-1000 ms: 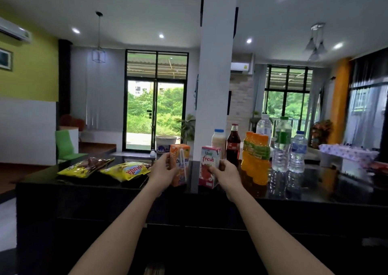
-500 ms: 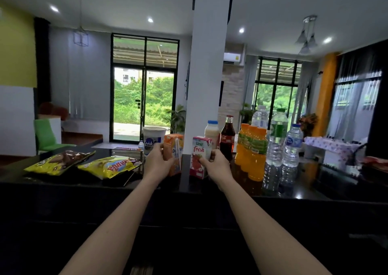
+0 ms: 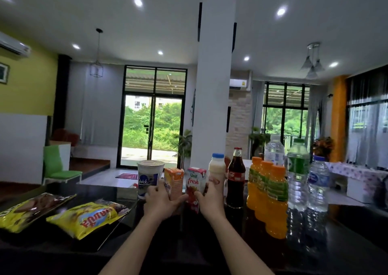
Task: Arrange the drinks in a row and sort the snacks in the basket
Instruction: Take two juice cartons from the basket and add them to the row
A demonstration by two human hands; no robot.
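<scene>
On the black counter (image 3: 346, 251) my left hand (image 3: 159, 203) grips an orange juice carton (image 3: 174, 181). My right hand (image 3: 210, 201) grips a red and white "Unif fresh" carton (image 3: 196, 185) right beside it. To the right stand a white milk bottle (image 3: 217, 173), a dark cola bottle (image 3: 236, 178), three orange drink bottles (image 3: 270, 199) and three clear water bottles (image 3: 298, 180). A white "Quick" cup (image 3: 149, 177) stands just left of my left hand. Two yellow snack bags (image 3: 88, 220) lie at the left on a dark basket (image 3: 100, 243) that is hard to make out.
A white pillar (image 3: 216, 86) rises behind the counter. A green chair (image 3: 56, 167) stands at far left, and glass doors lie beyond. A covered table (image 3: 357, 172) sits at the right behind the bottles.
Both hands stay on their cartons, which now stand closer together. The view has shifted, and the white cup now shows beside my left hand.
</scene>
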